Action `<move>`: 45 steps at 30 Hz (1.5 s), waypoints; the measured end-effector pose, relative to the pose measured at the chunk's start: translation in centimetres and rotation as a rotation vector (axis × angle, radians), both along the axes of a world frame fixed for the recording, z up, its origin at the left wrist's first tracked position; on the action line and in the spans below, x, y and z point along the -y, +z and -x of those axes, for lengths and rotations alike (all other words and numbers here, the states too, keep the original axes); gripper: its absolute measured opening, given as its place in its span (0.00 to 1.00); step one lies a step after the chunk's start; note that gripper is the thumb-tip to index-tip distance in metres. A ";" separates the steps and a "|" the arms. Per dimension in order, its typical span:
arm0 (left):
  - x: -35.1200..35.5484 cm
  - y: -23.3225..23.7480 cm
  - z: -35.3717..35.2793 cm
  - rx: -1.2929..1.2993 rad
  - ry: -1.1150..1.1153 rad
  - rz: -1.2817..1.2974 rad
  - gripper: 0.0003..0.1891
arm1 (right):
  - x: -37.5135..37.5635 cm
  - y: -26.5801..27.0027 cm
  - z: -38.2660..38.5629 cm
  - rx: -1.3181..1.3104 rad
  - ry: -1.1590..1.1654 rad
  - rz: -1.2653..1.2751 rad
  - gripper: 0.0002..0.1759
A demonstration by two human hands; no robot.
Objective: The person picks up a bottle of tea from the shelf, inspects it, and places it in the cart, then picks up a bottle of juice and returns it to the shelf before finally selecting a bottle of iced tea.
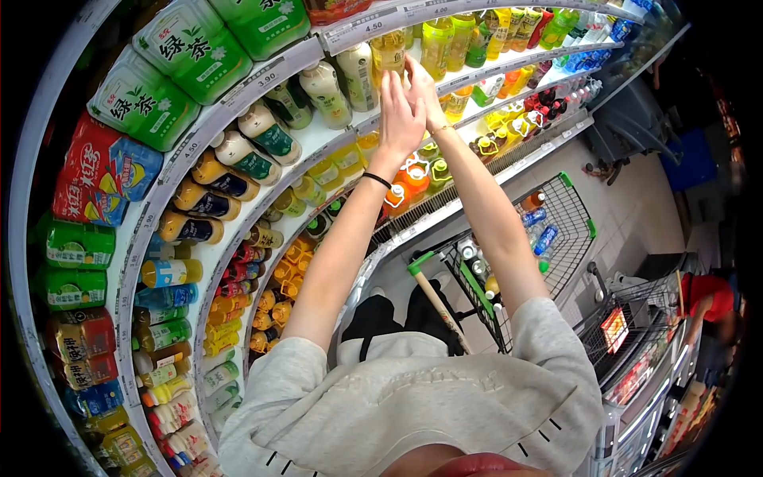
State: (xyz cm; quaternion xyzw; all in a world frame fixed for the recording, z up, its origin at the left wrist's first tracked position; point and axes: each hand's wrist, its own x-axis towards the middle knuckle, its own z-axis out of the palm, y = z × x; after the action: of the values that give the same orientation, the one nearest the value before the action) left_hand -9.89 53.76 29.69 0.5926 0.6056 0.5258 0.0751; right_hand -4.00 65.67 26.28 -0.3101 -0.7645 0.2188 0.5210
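Both arms stretch up to a middle shelf of the drinks display. A bottle of yellow drink (389, 52) stands upright there, between a pale white bottle (357, 76) and a row of yellow-green bottles (436, 48). My left hand (400, 118), with a black band at the wrist, has its fingers against the lower part of the yellow bottle. From the right side, my right hand (424, 89) grips the same bottle, its fingers partly hidden. The two hands overlap closely.
A shopping cart (568, 230) with several bottles stands behind me to the right. Another cart (636, 318) is beyond it, near a person in a red top (707, 298). Green tea packs (181, 48) fill the top shelf. Orange-capped bottles (412, 179) sit lower.
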 end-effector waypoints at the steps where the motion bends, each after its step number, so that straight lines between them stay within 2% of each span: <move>1: 0.9 0.2 -0.2 -0.019 -0.034 -0.056 0.38 | 1.0 0.2 -0.6 0.034 -0.064 -0.119 0.34; 2: 2.0 0.3 -0.9 -0.031 0.010 -0.156 0.29 | 2.5 0.4 -1.5 0.035 -0.069 -0.115 0.34; 3: 3.4 -0.1 -1.3 -0.030 0.004 -0.153 0.29 | 4.6 0.6 -2.8 -0.026 -0.047 -0.029 0.31; 5: 7.2 -1.7 -2.5 -0.021 -0.053 -0.196 0.20 | 8.9 0.7 -6.1 -0.072 -0.042 0.129 0.21; 7: 10.9 -4.6 -4.1 -0.055 -0.113 -0.140 0.12 | 12.8 -1.3 -10.1 -0.017 -0.159 0.213 0.10; 9: 14.8 -8.7 -5.6 -0.097 -0.259 -0.016 0.08 | 16.7 -5.6 -14.8 -0.008 -0.186 0.379 0.05; 11: 18.7 -11.9 -7.0 -0.135 -0.463 0.154 0.06 | 22.1 -8.2 -19.0 -0.060 -0.230 0.583 0.07; 14: 23.6 -17.0 -8.3 -0.300 -0.748 0.308 0.06 | 30.7 -12.1 -25.0 0.082 -0.315 0.838 0.12; 15: 25.0 -18.4 -8.5 -0.393 -0.812 0.344 0.07 | 33.8 -15.0 -27.0 0.152 -0.363 0.803 0.12; 16: 26.0 -20.1 -8.5 -0.429 -0.870 0.311 0.08 | 36.8 -15.5 -28.4 0.208 -0.387 0.866 0.11; 18: 27.3 -21.2 -8.0 -0.527 -0.944 0.330 0.07 | 43.1 -19.7 -31.2 0.430 -0.494 0.811 0.11; 19: 27.4 -21.6 -7.9 -0.630 -0.984 0.334 0.07 | 45.9 -19.7 -31.6 0.379 -0.507 0.908 0.11; 20: 26.8 -21.9 -8.3 -0.636 -1.004 0.321 0.07 | 47.7 -19.0 -31.3 0.344 -0.530 0.870 0.11; 21: 26.4 -22.2 -8.8 -0.698 -0.993 0.406 0.11 | 49.0 -18.5 -30.8 0.313 -0.550 0.831 0.12; 22: 26.2 -22.5 -9.4 -0.757 -0.981 0.493 0.17 | 49.5 -18.6 -30.3 0.310 -0.569 0.835 0.12; 23: 26.2 -23.0 -9.9 -0.817 -0.969 0.583 0.22 | 50.2 -18.7 -29.5 0.402 -0.653 0.708 0.13; 24: 25.9 -23.6 -10.3 -0.826 -0.931 0.540 0.26 | 51.0 -18.8 -28.8 0.492 -0.733 0.583 0.15; 25: 25.2 -23.5 -10.6 -0.893 -1.013 0.572 0.24 | 51.4 -18.7 -28.5 0.500 -0.751 0.612 0.18; 28: 24.4 -23.3 -11.4 -0.971 -1.069 0.669 0.24 | 51.9 -18.7 -28.5 0.506 -0.818 0.635 0.16; 30: 23.8 -23.8 -12.2 -1.053 -1.094 0.884 0.25 | 51.8 -19.3 -28.7 0.489 -0.824 0.612 0.14; 31: 23.4 -23.7 -12.5 -1.070 -1.117 0.866 0.25 | 51.6 -19.5 -28.8 0.481 -0.854 0.615 0.14; 35: 22.6 -23.1 -12.9 -1.094 -1.202 1.055 0.28 | 51.7 -19.9 -28.9 0.438 -0.901 0.616 0.11; 40: 21.5 -25.3 -13.1 -1.157 -1.359 1.132 0.27 | 51.7 -19.6 -29.0 0.417 -0.886 0.623 0.11; 42: 21.5 -27.0 -12.6 -1.173 -1.463 1.039 0.26 | 51.6 -19.7 -29.4 0.390 -0.867 0.619 0.11; 43: 21.1 -26.0 -13.0 -1.182 -1.507 0.990 0.26 | 51.5 -19.6 -29.6 0.379 -0.869 0.604 0.11; 44: 20.6 -24.9 -13.7 -1.092 -1.451 1.154 0.25 | 51.1 -19.4 -29.9 0.314 -0.879 0.632 0.11; 45: 20.6 -25.1 -13.9 -1.047 -1.432 1.142 0.24 | 50.9 -19.1 -30.2 0.249 -0.884 0.664 0.12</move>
State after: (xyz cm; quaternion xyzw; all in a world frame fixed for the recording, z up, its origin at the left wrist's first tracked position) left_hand 4.01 33.15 4.62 0.8415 0.2290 -0.3259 0.3650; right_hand 26.15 14.78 7.14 -0.7713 -0.5080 0.1703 0.3435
